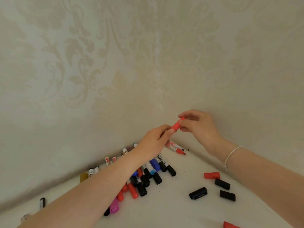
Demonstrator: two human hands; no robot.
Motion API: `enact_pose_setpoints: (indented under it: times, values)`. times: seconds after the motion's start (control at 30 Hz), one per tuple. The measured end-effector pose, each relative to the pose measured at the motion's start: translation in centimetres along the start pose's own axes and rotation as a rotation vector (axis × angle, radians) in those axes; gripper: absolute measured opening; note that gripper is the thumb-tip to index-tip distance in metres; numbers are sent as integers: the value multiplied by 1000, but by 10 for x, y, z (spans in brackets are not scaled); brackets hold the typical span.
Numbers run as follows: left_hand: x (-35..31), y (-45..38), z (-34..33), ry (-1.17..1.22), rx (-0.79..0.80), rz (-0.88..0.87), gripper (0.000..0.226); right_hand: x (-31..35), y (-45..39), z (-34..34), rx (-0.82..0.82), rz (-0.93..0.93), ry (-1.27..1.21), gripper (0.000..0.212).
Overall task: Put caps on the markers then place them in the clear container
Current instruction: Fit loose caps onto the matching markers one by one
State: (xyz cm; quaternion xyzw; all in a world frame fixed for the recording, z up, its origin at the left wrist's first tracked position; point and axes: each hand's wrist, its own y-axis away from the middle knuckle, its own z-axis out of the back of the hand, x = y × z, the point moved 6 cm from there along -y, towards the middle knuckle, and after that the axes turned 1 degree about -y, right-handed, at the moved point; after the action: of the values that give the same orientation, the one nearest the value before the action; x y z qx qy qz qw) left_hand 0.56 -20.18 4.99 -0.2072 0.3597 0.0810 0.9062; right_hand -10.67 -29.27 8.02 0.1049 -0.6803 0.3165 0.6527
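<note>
Right hand (pixel 199 127): fingers (pixel 187 123) curled, pinching red cap (pixel 177 124) from its upper end. Left hand (pixel 154 140): thumb and fingertips pinched on the lower end of the same cap; marker body inside this grip not discernible. Both hands raised, meeting above the far corner of white table (pixel 181 209).

Just below the left fingers: two uncapped red-tipped markers (pixel 176 148), lying side by side against the wall, tips pointing right.

Below and toward the left wrist: heap of markers (pixel 148 176), capped in black, blue, light blue and red, crossing one another, partly hidden under the left forearm. Further down the same forearm: pink cap (pixel 114 206), touching a black one.

Left of the heap, along the wall edge: row of white-barrelled markers (pixel 108 161), then olive-yellow cap (pixel 83 177). Well apart, far left: single black-capped marker (pixel 42 203).

Below the right hand, under the right forearm: loose red cap (pixel 211 175), with three loose black caps (pixel 222 184) nearby, each lying on its side, apart from one another.

Right wrist: thin silver bracelet (pixel 232 155).

Bottom edge, right of centre: red object (pixel 230 225), cut off, kind not determinable.

Behind everything: patterned cream wall (pixel 115 63).
</note>
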Motion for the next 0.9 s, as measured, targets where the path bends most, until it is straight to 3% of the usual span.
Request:
enact_pose_setpoints:
  times: [0.2,0.73,0.9]
  values:
    - [2,6,2,-61,-28,-32,29,-8,0,-4,310,-152,108,14]
    - [3,5,8,-285,-92,-241,37,14,-2,-17,377,-31,265,11]
    - [4,7,-1,-564,2,-321,51,2,3,-22,473,-124,369,17]
